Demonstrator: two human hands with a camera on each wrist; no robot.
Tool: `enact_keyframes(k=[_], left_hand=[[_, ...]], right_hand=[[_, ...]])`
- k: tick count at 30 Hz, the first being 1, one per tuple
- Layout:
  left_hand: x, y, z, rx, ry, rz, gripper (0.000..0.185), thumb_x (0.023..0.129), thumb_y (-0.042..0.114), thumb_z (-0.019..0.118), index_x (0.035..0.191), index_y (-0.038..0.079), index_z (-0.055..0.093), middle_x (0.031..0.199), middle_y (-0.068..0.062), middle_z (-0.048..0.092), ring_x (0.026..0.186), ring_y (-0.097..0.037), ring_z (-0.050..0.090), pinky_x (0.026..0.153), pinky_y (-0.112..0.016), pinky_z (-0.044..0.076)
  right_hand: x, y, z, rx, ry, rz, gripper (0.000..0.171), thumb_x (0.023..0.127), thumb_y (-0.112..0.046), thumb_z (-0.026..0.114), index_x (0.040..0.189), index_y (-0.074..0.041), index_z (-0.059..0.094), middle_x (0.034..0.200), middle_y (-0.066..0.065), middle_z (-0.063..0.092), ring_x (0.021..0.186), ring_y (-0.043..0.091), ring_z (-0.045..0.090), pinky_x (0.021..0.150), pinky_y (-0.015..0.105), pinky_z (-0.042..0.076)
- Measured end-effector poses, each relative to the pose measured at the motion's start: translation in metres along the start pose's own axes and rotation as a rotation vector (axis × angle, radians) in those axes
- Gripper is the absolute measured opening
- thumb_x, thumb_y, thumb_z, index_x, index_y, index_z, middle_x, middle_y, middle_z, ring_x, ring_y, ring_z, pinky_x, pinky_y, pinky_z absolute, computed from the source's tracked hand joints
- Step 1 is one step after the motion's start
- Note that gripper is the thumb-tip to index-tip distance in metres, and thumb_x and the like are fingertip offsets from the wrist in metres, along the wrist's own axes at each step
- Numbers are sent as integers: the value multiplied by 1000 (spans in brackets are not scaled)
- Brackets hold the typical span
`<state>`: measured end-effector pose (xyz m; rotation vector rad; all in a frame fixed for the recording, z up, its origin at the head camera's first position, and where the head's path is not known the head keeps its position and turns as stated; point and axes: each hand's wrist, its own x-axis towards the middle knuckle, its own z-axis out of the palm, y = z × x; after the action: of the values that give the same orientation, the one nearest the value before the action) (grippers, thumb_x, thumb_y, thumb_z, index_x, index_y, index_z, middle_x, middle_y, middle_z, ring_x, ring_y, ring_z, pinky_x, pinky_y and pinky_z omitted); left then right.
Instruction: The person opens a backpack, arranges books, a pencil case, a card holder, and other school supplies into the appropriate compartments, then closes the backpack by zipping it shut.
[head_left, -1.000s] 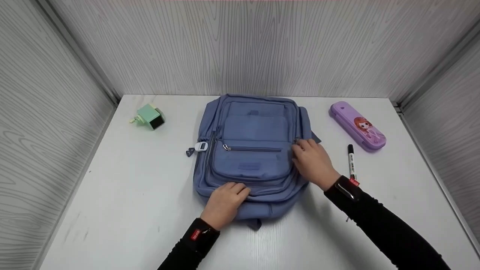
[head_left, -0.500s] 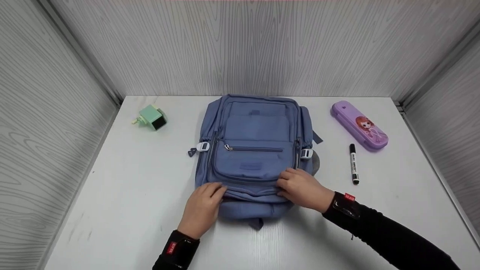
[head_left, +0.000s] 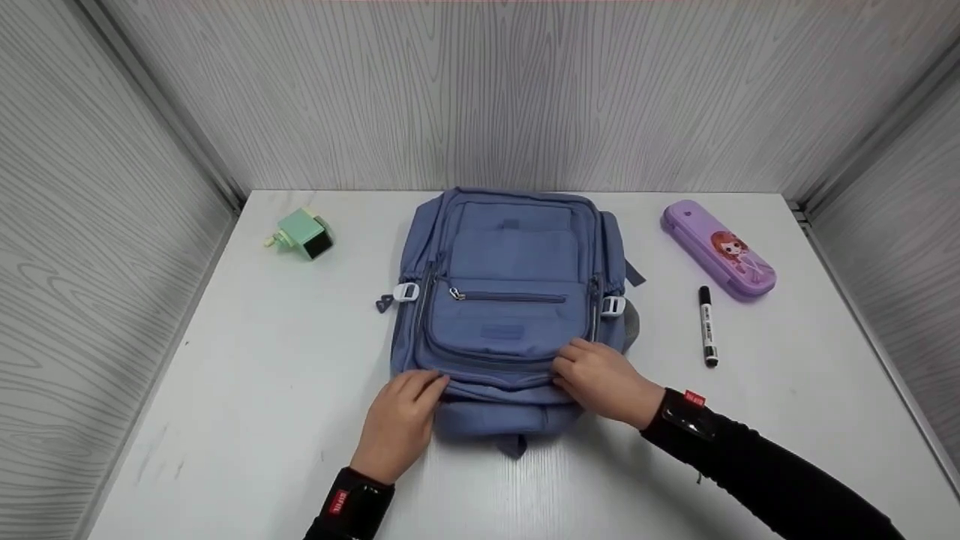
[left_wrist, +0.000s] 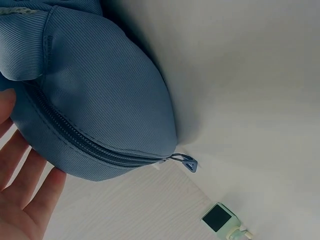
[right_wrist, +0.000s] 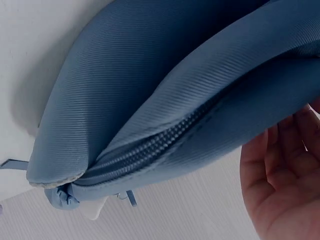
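Note:
A blue backpack (head_left: 512, 259) lies front up on the white table, its bottom towards me. My left hand (head_left: 397, 426) grips the fabric at its lower left edge, thumb and fingers on either side in the left wrist view. At the lower right of the front, my right hand (head_left: 609, 384) pinches the fabric with bent fingers; its thumb is mostly hidden. A curved zipper (left_wrist: 75, 135) runs along the side by the left hand, with a dark triangular pull (left_wrist: 189, 163) at its end. Another zipper (right_wrist: 150, 147) shows in the right wrist view.
A purple pencil case (head_left: 718, 249) with a cartoon girl lies at the back right. Below it is a black-and-white marker (head_left: 707, 328). A green block-shaped thing (head_left: 303, 233) with a black face stands at the back left. Grey wood-grain panels (head_left: 517, 94) enclose the back and sides.
My left hand has shifted left along the backpack's bottom edge. My right hand has come down from the right side to the lower front, uncovering the right white buckle. The last half second shows little movement.

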<state>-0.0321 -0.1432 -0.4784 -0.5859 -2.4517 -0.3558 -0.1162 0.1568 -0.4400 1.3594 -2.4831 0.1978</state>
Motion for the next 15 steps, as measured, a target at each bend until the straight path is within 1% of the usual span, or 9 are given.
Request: enact_keyframes(k=[3,5,7,9,10,12,14,15], left_hand=[[3,-3,-2,-29,-6,5,33,76,2,81,108,6,74,106,-8,71,100,-23,66,84,-36,57],[5,-8,-4,-56,-8,6,32,76,4,81,108,7,74,105,-8,71,98,-22,66,84,-35,57],[10,-16,-8,-82,-2,-2,31,77,5,81,108,6,74,104,-7,71,95,-22,67,83,-35,57],[16,-29,-10,-99,11,-33,29,79,5,80,107,5,74,102,-8,72,94,-23,68,82,-35,57],[20,-37,-12,-101,17,-59,27,79,4,79,106,4,74,102,-9,72,93,-24,69,82,-36,57],[30,-58,-13,-97,15,-139,24,82,4,76,106,3,73,101,-12,72,93,-28,69,83,-40,57],[42,-83,-14,-90,-14,-253,22,85,3,72,107,1,72,104,-15,72,96,-32,68,86,-44,57],[48,-95,-14,-83,-40,-315,22,87,4,70,108,0,71,106,-17,71,98,-34,68,88,-47,56]], right_hand=[[3,5,-4,1,59,4,11,82,-10,76,79,-8,65,76,3,63,72,19,58,65,31,51],[7,8,-10,23,91,19,11,82,-8,76,80,-7,65,76,3,63,72,19,57,66,31,51],[11,12,-17,55,116,42,11,82,-5,75,83,-6,65,78,4,62,74,19,58,67,32,52],[15,16,-24,97,146,72,10,82,-3,74,86,-6,65,80,5,62,76,20,59,68,33,53],[17,18,-28,122,159,88,10,83,-2,73,88,-5,65,82,6,62,77,20,59,69,34,53],[22,22,-35,167,190,122,8,86,-1,70,90,-4,64,83,7,61,77,19,59,68,34,53],[28,27,-42,207,235,158,6,88,0,68,91,-3,63,83,8,60,75,19,58,65,34,52],[31,29,-45,227,264,177,5,89,0,67,91,-2,63,82,9,60,74,18,57,63,33,50]])
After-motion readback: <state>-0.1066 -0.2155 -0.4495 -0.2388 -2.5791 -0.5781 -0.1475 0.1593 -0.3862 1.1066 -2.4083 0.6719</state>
